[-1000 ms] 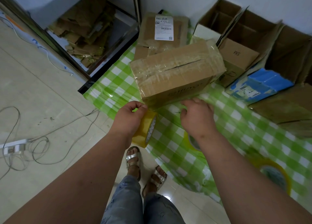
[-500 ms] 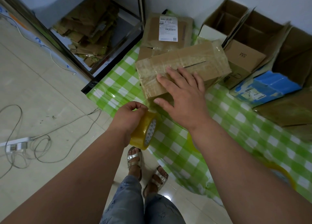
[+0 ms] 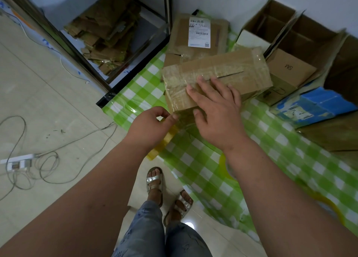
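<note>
Nearly sealed: you were taping the cardboard box [image 3: 222, 71] by the desk's [image 3: 195, 160] near edge, towards its left corner.
Clear tape already wrapped the box's top and near end. Your right hand [image 3: 217, 109] lay flat, fingers spread, pressing the strip onto the lid; your left hand [image 3: 149, 129] gripped the tape roll [image 3: 166, 138] just off the near edge. Left, I judge: cutting the strip and smoothing its end.

We see a matt cardboard box [image 3: 228, 69] skinned in glossy clear tape [image 3: 177, 82], a shiny tape roll [image 3: 166, 139], and a glossy plastic tablecloth [image 3: 203, 160].
</note>
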A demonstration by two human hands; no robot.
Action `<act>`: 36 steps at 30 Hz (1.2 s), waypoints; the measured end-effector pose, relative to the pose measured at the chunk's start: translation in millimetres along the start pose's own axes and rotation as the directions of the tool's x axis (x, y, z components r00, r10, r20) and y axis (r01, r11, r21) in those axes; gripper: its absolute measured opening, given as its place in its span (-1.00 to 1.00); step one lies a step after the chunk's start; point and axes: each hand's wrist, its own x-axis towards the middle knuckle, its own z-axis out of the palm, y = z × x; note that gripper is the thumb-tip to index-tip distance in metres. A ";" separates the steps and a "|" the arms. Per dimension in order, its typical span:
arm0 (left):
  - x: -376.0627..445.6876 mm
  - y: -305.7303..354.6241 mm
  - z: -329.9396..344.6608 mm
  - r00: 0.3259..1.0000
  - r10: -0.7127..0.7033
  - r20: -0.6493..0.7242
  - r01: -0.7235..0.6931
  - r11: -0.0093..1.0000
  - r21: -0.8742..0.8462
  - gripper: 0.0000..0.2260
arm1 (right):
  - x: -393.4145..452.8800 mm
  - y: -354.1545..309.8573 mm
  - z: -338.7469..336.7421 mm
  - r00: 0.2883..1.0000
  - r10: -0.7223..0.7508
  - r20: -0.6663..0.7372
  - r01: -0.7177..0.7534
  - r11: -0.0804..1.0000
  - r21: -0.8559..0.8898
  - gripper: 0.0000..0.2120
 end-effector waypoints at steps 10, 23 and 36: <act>7.6 1.6 -4.9 0.995 0.068 0.075 -0.078 0.987 0.141 -0.89 | 7.8 -16.1 9.4 0.989 0.081 -0.124 -0.086 0.996 -0.034 -0.38; 8.5 2.9 -11.5 0.981 0.126 0.146 -0.151 0.973 0.173 -0.92 | 10.2 -26.6 21.5 0.971 0.152 -0.186 -0.162 0.986 -0.040 -0.36; 8.7 -14.9 -20.4 0.981 -0.010 0.196 -0.024 0.985 0.170 -0.86 | 13.8 -11.9 12.5 0.987 0.135 -0.089 -0.131 0.990 0.050 -0.33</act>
